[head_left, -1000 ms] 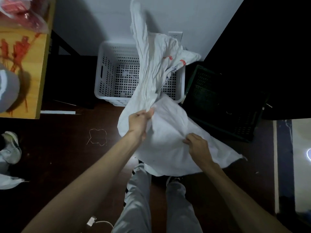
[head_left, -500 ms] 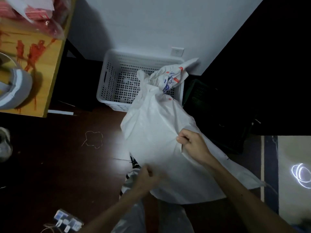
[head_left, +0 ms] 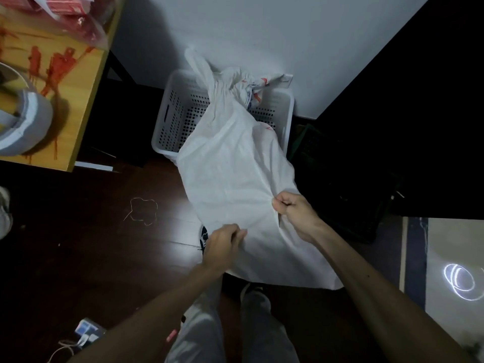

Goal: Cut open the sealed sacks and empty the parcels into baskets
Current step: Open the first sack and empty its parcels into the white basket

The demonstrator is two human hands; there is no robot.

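The white woven sack hangs slack, its far end draped into the white perforated basket by the wall, likely so any last parcels drop inside. The left grip pinches the sack's near edge. The right grip is fisted round a bunched fold, holding the bottom up. A dark crate sits just beside the basket's right. Leftward, the floor with a loose string offers swinging room, short of the wooden surface.

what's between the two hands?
Only a creased stretch of the white sack, which the left hand and right hand both grip. Shown in the head view.
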